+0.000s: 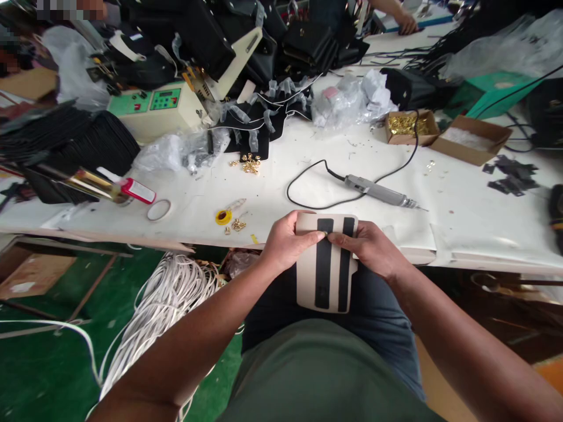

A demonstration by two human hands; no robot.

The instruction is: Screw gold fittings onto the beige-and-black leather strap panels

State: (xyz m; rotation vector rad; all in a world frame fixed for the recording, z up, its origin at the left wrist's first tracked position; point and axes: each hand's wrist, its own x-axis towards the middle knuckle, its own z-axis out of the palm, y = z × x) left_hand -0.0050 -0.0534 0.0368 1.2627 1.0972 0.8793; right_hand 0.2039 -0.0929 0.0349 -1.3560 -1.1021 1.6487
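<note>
A beige panel with two black strips is held up over my lap, close to the table's front edge. My left hand grips its upper left side, thumb on top and fingers behind. On the upper right side, my right hand grips the same panel. Both thumb tips meet at a tiny gold-coloured piece on the left black strip; its exact kind is too small to tell. Beyond the panel lies a grey electric screwdriver with a black cord. Gold metal fittings lie left of my hands, by a yellow tape roll.
Along the back stand a cream machine with green panels and black bags. At right are a box of gold pieces and another cardboard box. White strips pile on the floor. Another person's hand is far off.
</note>
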